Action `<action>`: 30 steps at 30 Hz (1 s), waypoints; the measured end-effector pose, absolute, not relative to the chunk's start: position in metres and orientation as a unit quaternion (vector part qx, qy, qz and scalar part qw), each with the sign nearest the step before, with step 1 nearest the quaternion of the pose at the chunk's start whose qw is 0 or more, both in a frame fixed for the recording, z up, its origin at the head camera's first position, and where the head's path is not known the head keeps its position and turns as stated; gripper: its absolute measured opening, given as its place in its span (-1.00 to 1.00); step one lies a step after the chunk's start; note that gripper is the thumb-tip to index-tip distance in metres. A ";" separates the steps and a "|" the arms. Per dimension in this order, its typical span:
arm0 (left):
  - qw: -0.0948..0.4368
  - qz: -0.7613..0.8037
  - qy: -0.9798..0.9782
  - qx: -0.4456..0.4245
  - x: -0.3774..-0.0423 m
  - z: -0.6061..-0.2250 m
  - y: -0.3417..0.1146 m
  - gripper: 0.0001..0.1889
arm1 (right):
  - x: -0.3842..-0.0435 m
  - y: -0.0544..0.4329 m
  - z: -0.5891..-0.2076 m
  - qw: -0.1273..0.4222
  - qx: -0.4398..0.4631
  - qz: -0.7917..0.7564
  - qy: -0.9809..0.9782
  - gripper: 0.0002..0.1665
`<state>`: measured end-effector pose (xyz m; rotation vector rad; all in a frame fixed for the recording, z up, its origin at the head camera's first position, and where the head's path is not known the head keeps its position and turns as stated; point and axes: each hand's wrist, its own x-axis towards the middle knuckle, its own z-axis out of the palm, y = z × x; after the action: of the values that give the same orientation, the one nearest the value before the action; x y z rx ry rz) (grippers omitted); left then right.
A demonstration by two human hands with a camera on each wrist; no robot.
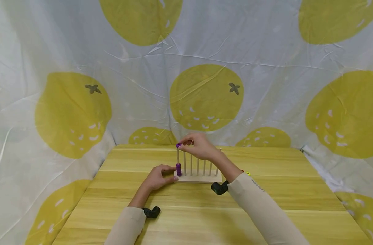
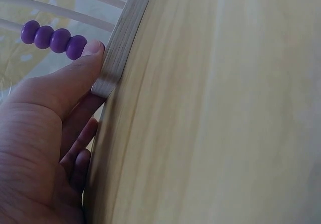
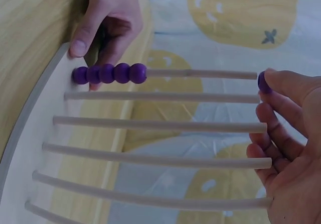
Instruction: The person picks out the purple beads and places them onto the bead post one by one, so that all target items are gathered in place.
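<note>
A wooden bead stand (image 1: pixel 198 178) with a row of upright rods sits on the table. Several purple beads (image 3: pixel 106 74) are stacked at the bottom of its leftmost rod. My left hand (image 1: pixel 156 177) grips the left end of the base, thumb on the near side, as the left wrist view also shows at the base edge (image 2: pixel 120 48). Between thumb and forefinger, my right hand (image 1: pixel 201 147) pinches one more purple bead (image 3: pixel 263 83) right at the tip of that leftmost rod. Its other fingers curl loosely near the tips of the neighbouring rods, which carry no beads.
Right of the stand, partly hidden by my right forearm, lie a yellow bead (image 1: pixel 248 173) and a bit of something red. The wooden table (image 1: pixel 186 217) reaches back to a lemon-patterned curtain (image 1: pixel 137 88), which also hangs along both sides.
</note>
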<state>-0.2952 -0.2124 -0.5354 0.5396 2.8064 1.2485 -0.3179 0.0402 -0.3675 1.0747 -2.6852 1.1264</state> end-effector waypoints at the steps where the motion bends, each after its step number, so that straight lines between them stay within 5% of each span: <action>1: 0.012 0.400 0.900 0.173 -0.295 -0.535 -0.212 -0.50 | -0.318 0.040 -0.368 0.017 0.346 0.361 -0.866 -0.75; 30: 0.008 0.400 0.899 0.180 -0.295 -0.535 -0.212 -0.50 | -0.319 0.043 -0.372 0.006 0.343 0.355 -0.870 -0.70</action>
<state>-0.2948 -0.2116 -0.5346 0.5639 2.8097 1.2490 -0.3193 0.0434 -0.3720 1.0725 -2.7226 1.1110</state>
